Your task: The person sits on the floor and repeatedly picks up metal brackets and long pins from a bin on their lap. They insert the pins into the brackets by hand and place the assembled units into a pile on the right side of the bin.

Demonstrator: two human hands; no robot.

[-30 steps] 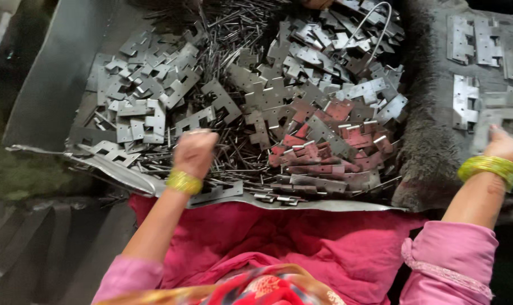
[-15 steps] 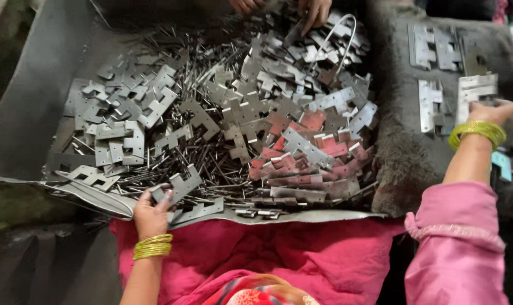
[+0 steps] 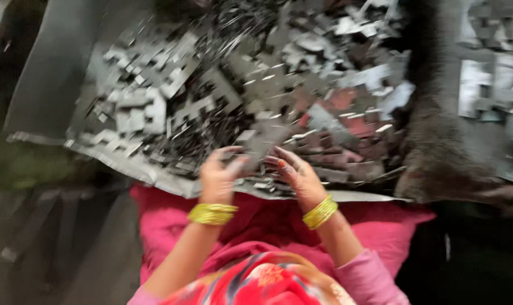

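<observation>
Both hands, left hand (image 3: 219, 175) and right hand (image 3: 296, 175), grasp one flat metal stamping (image 3: 260, 148) between them, at the near edge of the parts heap (image 3: 239, 96). Stiff, light, sharp-edged (frame blurred); best held by flat faces.

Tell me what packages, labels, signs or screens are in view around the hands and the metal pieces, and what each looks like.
None in view: no package, label, sign or screen shows in the blurred picture.
Left hand and right hand: both at the near edge of the pile of flat grey stamped metal pieces, which lies on a grey metal sheet.
</observation>
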